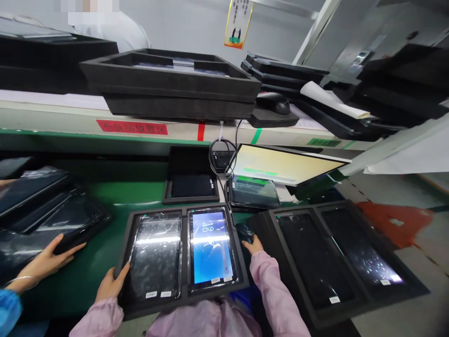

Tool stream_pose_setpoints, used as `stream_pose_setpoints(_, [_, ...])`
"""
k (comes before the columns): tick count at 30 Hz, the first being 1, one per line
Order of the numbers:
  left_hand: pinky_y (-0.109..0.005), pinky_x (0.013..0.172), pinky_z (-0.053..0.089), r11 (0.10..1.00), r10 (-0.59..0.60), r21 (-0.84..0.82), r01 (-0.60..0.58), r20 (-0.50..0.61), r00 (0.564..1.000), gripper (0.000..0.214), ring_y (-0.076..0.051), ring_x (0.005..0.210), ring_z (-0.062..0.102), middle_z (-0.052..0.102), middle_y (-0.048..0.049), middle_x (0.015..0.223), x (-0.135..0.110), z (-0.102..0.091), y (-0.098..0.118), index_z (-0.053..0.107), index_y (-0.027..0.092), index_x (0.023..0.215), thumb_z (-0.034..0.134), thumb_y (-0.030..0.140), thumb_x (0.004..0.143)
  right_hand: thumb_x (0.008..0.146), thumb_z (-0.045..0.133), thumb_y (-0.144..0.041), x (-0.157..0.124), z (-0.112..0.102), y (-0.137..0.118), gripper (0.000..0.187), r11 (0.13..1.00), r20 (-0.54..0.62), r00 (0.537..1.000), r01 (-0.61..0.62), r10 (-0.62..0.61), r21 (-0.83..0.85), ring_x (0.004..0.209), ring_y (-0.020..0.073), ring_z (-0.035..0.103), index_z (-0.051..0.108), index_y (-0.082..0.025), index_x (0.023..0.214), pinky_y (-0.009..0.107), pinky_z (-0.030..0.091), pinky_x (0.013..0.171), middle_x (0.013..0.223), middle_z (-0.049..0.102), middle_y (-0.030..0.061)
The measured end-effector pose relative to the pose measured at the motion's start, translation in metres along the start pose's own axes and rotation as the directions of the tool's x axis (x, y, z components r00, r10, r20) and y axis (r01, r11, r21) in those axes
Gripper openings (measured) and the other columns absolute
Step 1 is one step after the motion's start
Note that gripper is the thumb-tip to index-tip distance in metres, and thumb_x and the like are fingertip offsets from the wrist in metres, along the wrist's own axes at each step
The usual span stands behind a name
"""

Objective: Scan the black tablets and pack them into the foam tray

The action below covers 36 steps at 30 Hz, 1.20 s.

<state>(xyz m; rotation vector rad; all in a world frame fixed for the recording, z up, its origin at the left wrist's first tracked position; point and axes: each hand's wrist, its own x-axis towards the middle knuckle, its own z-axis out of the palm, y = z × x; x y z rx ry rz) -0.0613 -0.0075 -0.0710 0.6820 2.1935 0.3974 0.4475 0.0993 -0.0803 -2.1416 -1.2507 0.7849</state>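
Note:
A black foam tray (184, 299) lies right in front of me with two tablets in it. The left tablet (156, 255) is dark under glossy film, and the right tablet (211, 247) shows a lit blue screen. My left hand (111, 283) grips the tray's left edge, thumb on top. At the tray's right edge, my right hand (253, 245) is mostly hidden behind its pink sleeve. Its fingers curl on a small black rounded device (244, 231).
A second foam tray (351, 309) with two dark tablets lies to the right. Behind are a tilted monitor (280, 164), another tablet (253, 192), a small tray (191, 180) and stacked trays (171, 82) on a shelf. A co-worker's hand (47, 262) touches bagged tablets (45, 210) at left.

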Motion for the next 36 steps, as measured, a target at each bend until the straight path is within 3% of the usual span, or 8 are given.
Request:
stream_pose_setpoints(4, [-0.046,0.086,0.046,0.997,0.076,0.036,-0.071,-0.151,0.986,0.089,-0.035,0.104,0.056,0.047,-0.0223,0.124,-0.010,0.008,-0.004,0.028,0.010,0.131,0.039,0.071,0.067,0.058,0.064,-0.029,-0.027,-0.032,-0.015,0.079,0.992,0.101,0.994,-0.049,0.037,0.119,0.066,0.0183,0.063,0.033,-0.017,0.129,0.035,0.051,0.069,0.089,0.063,0.0045])
stream_pose_setpoints(8, [-0.047,0.082,0.047,0.970,0.219,0.147,-0.192,-0.197,0.956,0.083,-0.037,0.104,0.056,0.046,-0.0183,0.122,-0.029,0.012,0.005,0.023,0.017,0.132,0.033,0.071,0.071,0.067,0.063,-0.045,-0.102,-0.068,-0.037,0.099,0.890,0.287,0.955,-0.062,-0.080,0.452,0.048,0.0137,0.056,0.000,-0.025,0.141,0.034,0.050,0.052,0.086,0.062,0.0018])
stream_pose_setpoints(13, [-0.048,0.088,0.044,0.947,0.241,0.248,-0.203,-0.135,0.961,0.066,-0.034,0.113,0.051,0.048,-0.0140,0.118,-0.043,0.013,0.022,0.033,0.025,0.127,0.019,0.067,0.078,0.068,0.063,-0.037,-0.178,-0.071,-0.062,0.097,0.933,0.500,0.865,-0.159,-0.026,0.324,0.046,0.0156,0.056,0.000,-0.019,0.140,0.031,0.049,0.051,0.058,0.058,-0.0052])
stream_pose_setpoints(18, [-0.050,0.088,0.044,0.945,0.194,0.291,-0.150,-0.127,0.973,0.067,-0.035,0.112,0.052,0.042,-0.0142,0.123,-0.047,0.013,0.031,0.031,0.032,0.132,0.011,0.067,0.078,0.069,0.059,-0.049,-0.198,-0.056,-0.069,0.093,0.921,0.550,0.835,-0.218,0.004,0.324,0.044,0.0141,0.056,0.004,-0.016,0.136,0.029,0.047,0.045,0.070,0.061,-0.0005])
stream_pose_setpoints(24, [-0.050,0.094,0.040,0.939,0.202,0.301,-0.165,-0.095,0.975,0.074,-0.037,0.122,0.042,0.036,-0.0174,0.125,-0.047,0.014,0.026,0.036,0.028,0.130,0.012,0.071,0.075,0.067,0.059,-0.049,-0.198,-0.045,-0.059,0.092,0.936,0.556,0.831,-0.202,0.008,0.288,0.043,0.0150,0.056,0.007,-0.017,0.136,0.030,0.048,0.046,0.066,0.061,-0.0023])
stream_pose_setpoints(26, [-0.049,0.095,0.039,0.925,0.247,0.325,-0.198,-0.117,0.962,0.077,-0.038,0.123,0.040,0.037,-0.0191,0.122,-0.044,0.017,0.024,0.039,0.023,0.128,0.014,0.072,0.074,0.066,0.057,-0.045,-0.188,-0.046,-0.054,0.090,0.959,0.500,0.866,-0.154,0.014,0.239,0.052,0.0180,0.061,0.008,-0.018,0.137,0.032,0.051,0.053,0.072,0.064,0.0001])
stream_pose_setpoints(30, [-0.048,0.094,0.040,0.919,0.222,0.355,-0.170,-0.112,0.969,0.080,-0.041,0.119,0.044,0.039,-0.0221,0.119,-0.038,0.023,0.028,0.042,0.019,0.125,0.013,0.072,0.073,0.070,0.052,-0.036,-0.145,-0.053,-0.043,0.081,0.995,0.202,0.979,-0.023,0.003,0.095,0.098,0.0239,0.062,0.013,-0.013,0.138,0.036,0.048,0.086,0.107,0.063,0.0123])
stream_pose_setpoints(36, [-0.049,0.083,0.047,0.929,0.302,0.279,-0.244,-0.187,0.935,0.082,-0.038,0.100,0.057,0.050,-0.0173,0.110,-0.024,0.022,0.024,0.020,0.021,0.137,0.027,0.070,0.072,0.079,0.049,-0.026,-0.057,-0.036,-0.027,0.075,0.977,0.059,0.992,-0.096,0.109,-0.192,0.104,0.0241,0.061,0.011,-0.010,0.141,0.034,0.046,0.089,0.110,0.063,0.0173])
